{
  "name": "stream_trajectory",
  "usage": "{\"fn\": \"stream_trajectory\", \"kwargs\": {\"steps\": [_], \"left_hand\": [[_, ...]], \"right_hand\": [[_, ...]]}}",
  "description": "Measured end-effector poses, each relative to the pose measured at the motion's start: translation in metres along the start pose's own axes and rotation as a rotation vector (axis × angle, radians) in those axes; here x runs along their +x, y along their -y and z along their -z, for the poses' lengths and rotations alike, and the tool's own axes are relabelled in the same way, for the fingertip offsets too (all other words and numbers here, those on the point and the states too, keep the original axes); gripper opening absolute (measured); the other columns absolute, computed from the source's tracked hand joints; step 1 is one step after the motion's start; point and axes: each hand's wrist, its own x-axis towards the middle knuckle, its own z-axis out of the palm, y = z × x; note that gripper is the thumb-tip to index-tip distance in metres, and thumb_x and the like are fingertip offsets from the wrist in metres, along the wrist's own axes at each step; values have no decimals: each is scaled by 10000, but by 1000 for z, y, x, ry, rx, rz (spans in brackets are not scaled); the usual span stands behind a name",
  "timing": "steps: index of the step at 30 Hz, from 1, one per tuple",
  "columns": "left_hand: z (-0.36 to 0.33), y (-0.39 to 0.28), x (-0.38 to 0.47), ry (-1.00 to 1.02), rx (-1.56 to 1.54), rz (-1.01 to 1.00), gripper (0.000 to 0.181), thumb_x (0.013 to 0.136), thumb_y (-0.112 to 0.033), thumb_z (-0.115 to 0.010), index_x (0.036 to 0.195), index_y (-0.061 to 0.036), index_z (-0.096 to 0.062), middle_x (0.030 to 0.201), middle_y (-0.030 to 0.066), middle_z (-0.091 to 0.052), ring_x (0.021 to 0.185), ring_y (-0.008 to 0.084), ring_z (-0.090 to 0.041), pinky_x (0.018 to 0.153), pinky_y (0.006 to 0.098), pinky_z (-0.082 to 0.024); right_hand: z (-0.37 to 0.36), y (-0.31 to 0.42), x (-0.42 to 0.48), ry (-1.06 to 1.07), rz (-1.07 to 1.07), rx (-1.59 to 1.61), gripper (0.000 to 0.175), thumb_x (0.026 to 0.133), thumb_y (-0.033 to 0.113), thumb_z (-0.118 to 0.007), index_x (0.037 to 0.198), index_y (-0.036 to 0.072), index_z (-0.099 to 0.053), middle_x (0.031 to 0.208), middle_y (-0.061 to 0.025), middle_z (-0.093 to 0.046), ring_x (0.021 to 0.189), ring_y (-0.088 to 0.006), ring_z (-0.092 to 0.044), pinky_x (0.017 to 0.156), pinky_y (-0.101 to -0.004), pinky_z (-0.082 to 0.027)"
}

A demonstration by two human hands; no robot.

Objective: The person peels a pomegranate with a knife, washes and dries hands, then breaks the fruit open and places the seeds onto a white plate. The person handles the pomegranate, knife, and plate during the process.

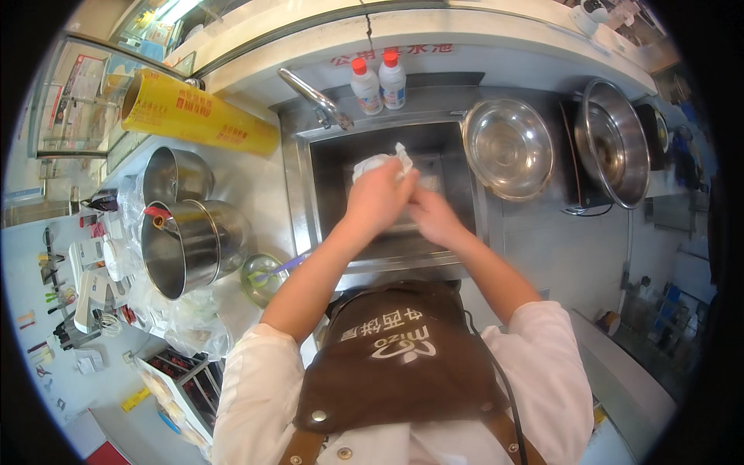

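Over the basin of a stainless steel sink point(334, 212), my two hands meet around a crumpled white cloth point(372, 165). My left hand point(378, 195) is closed on it, with a bunched end sticking up above the fingers. My right hand point(433, 215) touches the left at the fingers; motion blur and the overlap hide whether it grips the cloth as well. A chrome faucet point(317, 99) stands at the sink's back left corner. Two white bottles with red caps, one on the left point(366, 87) and one on the right point(393, 81), stand behind the basin.
To the right are a shallow metal bowl point(508, 148) and a tilted metal basin point(616, 145). On the left lie a large yellow roll point(203, 113), metal pots point(195, 247) and a small bowl point(261, 279) holding a purple-handled utensil. A wall ledge point(465, 29) runs behind the sink.
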Motion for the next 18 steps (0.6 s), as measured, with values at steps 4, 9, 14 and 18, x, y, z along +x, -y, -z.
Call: {"fn": "stream_trajectory", "kwargs": {"steps": [4, 9, 14, 18], "left_hand": [[4, -20, -26, 476, -2, -183, 418, 998, -447, -583, 1045, -41, -670, 890, 176, -705, 851, 305, -695, 766, 402, -526], [15, 7, -32, 1287, -1022, 52, 648, 1039, -532, -486, 1444, -28, -522, 1273, 166, -673, 1202, 246, -630, 961, 385, -524], [-20, 70, -14, 1371, -1522, -338, 727, 1086, -505, -307, 1523, 76, -322, 1366, 207, -608, 1284, 282, -584, 1073, 398, -463], [-30, 72, -16, 1041, -1745, -308, 744, 1087, -535, -221, 1291, 78, -590, 1154, 188, -713, 1146, 259, -655, 1024, 367, -489]], "right_hand": [[-28, 6, 51, 448, -95, 1723, 466, 1084, 297, -422, 1467, 33, -450, 1445, -126, -536, 1272, -242, -552, 1129, -354, -410], [-4, 52, 39, 212, 634, 588, 490, 1060, 405, -472, 1307, 1, -597, 1248, -106, -649, 1154, -199, -612, 960, -335, -489], [-19, 51, 1, 335, -82, 1241, 451, 1045, 375, -519, 1312, 16, -578, 1225, -85, -641, 1114, -166, -610, 901, -300, -494], [-30, 49, 10, 150, -124, 1245, 487, 1011, 345, -581, 1363, 16, -515, 1265, -84, -599, 1147, -150, -574, 937, -297, -472]]}}
